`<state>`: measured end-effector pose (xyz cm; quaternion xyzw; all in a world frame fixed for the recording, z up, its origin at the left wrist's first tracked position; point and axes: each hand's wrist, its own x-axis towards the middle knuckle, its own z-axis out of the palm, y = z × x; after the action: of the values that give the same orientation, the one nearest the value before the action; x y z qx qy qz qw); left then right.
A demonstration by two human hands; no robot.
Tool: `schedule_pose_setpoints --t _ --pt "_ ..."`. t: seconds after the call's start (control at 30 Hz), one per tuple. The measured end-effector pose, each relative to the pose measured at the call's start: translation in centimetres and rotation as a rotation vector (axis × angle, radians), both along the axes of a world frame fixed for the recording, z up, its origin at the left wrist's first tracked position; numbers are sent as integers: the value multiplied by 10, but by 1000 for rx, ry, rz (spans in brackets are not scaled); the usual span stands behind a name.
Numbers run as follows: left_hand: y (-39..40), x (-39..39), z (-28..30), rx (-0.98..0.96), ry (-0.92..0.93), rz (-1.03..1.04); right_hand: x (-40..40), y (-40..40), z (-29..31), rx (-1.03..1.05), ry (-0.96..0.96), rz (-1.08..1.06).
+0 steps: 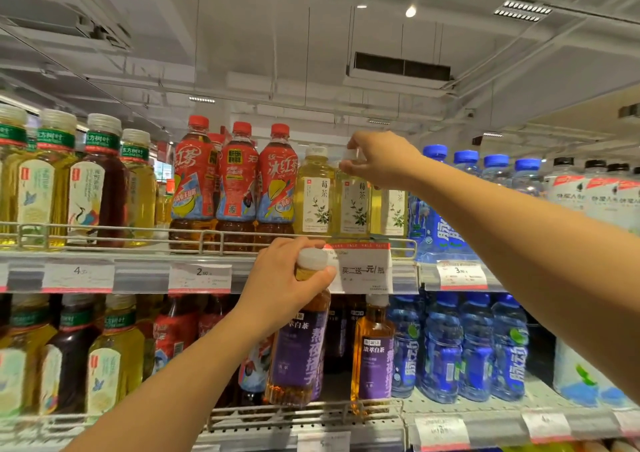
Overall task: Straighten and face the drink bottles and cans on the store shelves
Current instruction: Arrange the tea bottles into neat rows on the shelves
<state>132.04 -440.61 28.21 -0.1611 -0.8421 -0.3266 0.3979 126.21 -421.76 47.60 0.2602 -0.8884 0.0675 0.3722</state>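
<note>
My left hand (282,282) grips the neck of a purple-labelled tea bottle (301,358) with a white cap, held tilted in front of the lower shelf. A second bottle of the same tea (372,354) stands upright to its right. My right hand (382,159) is closed around the white cap of a pale yellow tea bottle (353,209) on the upper shelf. Two more of these yellow bottles flank it, one (313,198) on the left and one (394,212) on the right, partly hidden by my arm. Red iced-tea bottles (239,188) stand further left.
Green-capped tea bottles (93,181) fill the upper left, blue sports-drink bottles (474,347) the lower right, and clear water bottles (568,188) the upper right. A wire rail (207,237) fronts the upper shelf. Price tags (363,271) hang on the shelf edge.
</note>
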Motion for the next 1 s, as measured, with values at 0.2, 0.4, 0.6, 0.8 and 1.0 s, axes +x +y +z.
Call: schedule_pose_setpoints --t 0.2,0.4,0.6,0.8,1.0 --pt "10 16 8 43 -35 -25 41 29 -50 29 229 163" --pt "22 33 16 -27 -42 -26 83 46 -124 16 -275 318" --pt "46 39 -8 -64 47 22 73 56 -183 -252 -671 616" --pt "65 47 -17 -73 -9 26 72 47 -209 -280 -607 729" --pt "36 49 -21 -179 -129 83 48 55 -232 -420 -485 591"
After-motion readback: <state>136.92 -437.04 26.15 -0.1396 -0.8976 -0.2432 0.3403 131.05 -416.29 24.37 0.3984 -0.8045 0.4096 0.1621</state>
